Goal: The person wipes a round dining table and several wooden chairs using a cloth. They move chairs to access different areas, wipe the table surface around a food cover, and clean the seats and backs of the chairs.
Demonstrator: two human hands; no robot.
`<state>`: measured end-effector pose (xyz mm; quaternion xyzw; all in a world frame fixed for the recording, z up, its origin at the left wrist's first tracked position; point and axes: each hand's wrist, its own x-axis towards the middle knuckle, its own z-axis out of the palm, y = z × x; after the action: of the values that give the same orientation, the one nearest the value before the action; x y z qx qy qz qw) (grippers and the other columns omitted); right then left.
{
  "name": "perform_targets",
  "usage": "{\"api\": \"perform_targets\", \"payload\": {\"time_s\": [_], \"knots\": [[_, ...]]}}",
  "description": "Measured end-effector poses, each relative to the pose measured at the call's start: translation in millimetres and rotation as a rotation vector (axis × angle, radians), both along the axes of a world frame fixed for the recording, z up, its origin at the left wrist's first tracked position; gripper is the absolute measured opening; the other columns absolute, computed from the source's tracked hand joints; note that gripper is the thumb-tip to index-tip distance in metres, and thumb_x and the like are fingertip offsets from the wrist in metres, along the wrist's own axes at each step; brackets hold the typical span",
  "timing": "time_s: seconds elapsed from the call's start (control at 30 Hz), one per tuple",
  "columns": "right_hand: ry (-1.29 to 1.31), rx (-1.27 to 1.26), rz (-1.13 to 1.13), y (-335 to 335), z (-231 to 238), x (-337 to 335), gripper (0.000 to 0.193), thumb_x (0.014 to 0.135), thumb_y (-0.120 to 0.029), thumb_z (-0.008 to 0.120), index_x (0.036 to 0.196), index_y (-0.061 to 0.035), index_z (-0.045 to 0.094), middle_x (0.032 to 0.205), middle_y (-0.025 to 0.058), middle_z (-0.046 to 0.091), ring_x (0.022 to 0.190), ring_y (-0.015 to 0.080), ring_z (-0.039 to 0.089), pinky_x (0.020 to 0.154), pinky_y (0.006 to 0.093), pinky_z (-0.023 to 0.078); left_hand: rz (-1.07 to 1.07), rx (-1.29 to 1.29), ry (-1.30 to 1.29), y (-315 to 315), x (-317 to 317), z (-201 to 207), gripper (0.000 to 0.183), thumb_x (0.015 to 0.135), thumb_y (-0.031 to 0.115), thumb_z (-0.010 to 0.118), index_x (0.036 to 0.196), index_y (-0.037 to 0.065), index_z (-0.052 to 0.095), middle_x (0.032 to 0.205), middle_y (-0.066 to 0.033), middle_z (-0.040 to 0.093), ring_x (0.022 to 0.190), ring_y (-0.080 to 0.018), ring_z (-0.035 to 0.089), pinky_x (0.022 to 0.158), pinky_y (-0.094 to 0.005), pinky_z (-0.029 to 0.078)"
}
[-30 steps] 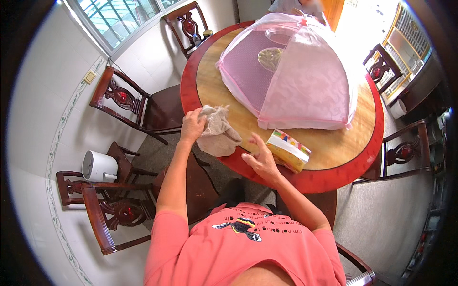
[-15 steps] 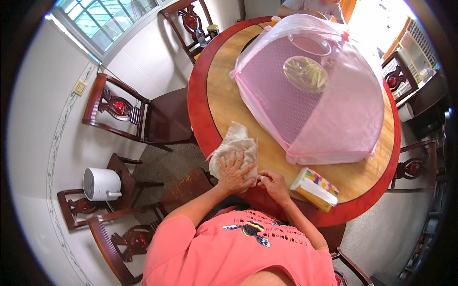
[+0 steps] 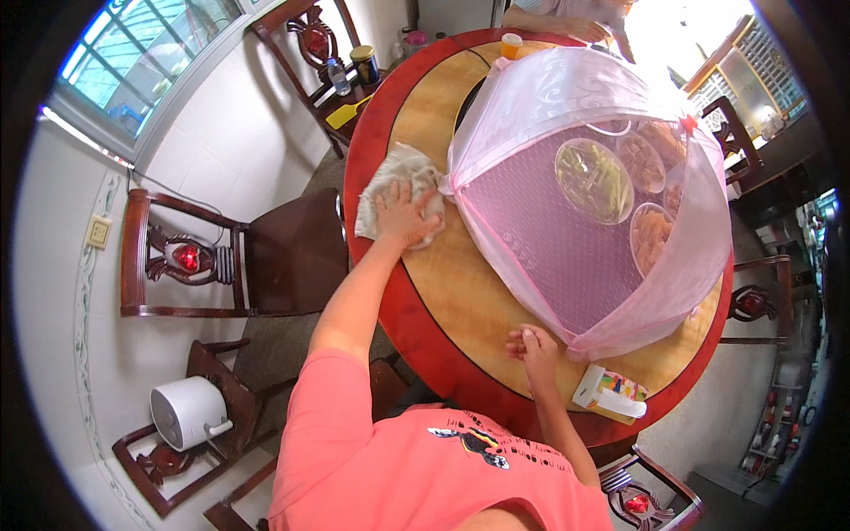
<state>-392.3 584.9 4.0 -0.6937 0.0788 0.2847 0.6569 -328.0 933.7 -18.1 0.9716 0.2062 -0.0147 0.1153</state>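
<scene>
My left hand (image 3: 405, 215) lies with fingers spread on a pale, crumpled cloth (image 3: 382, 186), pressing it against the left edge of the round table (image 3: 460, 292). The cloth covers part of the red rim and part of the wood-patterned middle. Just above the table's near side, my right hand (image 3: 533, 347) is loosely closed with its thumb up; whatever its fingers might hold is hidden. To its right lies a colourful tissue pack (image 3: 611, 389). A pink mesh food cover (image 3: 549, 239) stands over several dishes, among them a plate of pale green food (image 3: 593, 181).
Dark wooden chairs surround the table, one (image 3: 292, 261) close on the left. A chair at the far left bears a bottle (image 3: 338, 78), a dark jar (image 3: 364, 65) and a yellow tool (image 3: 347, 112). An orange-and-white cup (image 3: 511, 46) stands near another person's arm (image 3: 567, 26). A white pot (image 3: 188, 412) is lower left.
My left hand has slid the cloth away from me and leftward along the table edge. My right hand has left the cloth's side and moved right, towards the food cover's near corner.
</scene>
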Motion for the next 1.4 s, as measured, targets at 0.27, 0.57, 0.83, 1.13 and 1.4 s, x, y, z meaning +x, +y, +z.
{"api": "perform_targets", "payload": {"time_s": [0.27,0.57,0.83,1.13,1.4], "knots": [[-0.084,-0.169,-0.175,-1,-9,2,0.022,0.092,-0.017,0.046,0.098,-0.0002,0.059,0.082,0.0083,0.063,0.062,0.0146,0.060,0.054,0.0280,0.049,-0.024,0.009,-0.095,-11,14,-11,0.062,0.075,0.050,0.053,0.133,0.031,0.042,0.147,-0.0140,0.022,0.136,-0.0388,0.013,0.102,-0.0652,0.010],[-0.962,-0.471,0.139,28,-30,7,0.003,0.079,-0.005,0.058,0.080,-0.0026,0.056,0.069,0.0112,0.057,0.059,0.0254,0.056,0.054,0.0340,0.044,-0.703,-0.177,-0.232,-98,-157,-8,0.054,0.065,0.048,0.064,0.117,0.032,0.059,0.138,-0.0099,0.040,0.134,-0.0327,0.025,0.102,-0.0642,0.011],[-1.011,-0.604,0.235,51,-29,22,0.006,0.076,-0.007,0.059,0.080,-0.0054,0.055,0.071,0.0127,0.057,0.064,0.0313,0.057,0.057,0.0396,0.046,-0.343,0.101,-0.238,18,-60,-17,0.062,0.067,0.040,0.062,0.127,0.031,0.051,0.143,-0.0137,0.032,0.131,-0.0336,0.031,0.102,-0.0616,0.015],[-1.023,-0.746,0.335,60,-41,27,0.008,0.078,-0.013,0.061,0.083,-0.0059,0.059,0.072,0.0124,0.060,0.064,0.0301,0.058,0.063,0.0402,0.046,-0.086,0.055,-0.095,87,169,-19,0.050,0.085,0.040,0.045,0.134,0.031,0.039,0.148,-0.0093,0.024,0.136,-0.0332,0.017,0.103,-0.0642,0.009],[-1.019,-0.751,0.402,57,-40,28,0.014,0.073,-0.016,0.066,0.081,-0.0051,0.061,0.075,0.0125,0.062,0.064,0.0305,0.060,0.064,0.0420,0.049,-0.010,0.052,-0.027,115,301,-35,0.051,0.089,0.049,0.037,0.137,0.036,0.032,0.150,-0.0048,0.019,0.138,-0.0307,0.013,0.106,-0.0616,0.007]]}}
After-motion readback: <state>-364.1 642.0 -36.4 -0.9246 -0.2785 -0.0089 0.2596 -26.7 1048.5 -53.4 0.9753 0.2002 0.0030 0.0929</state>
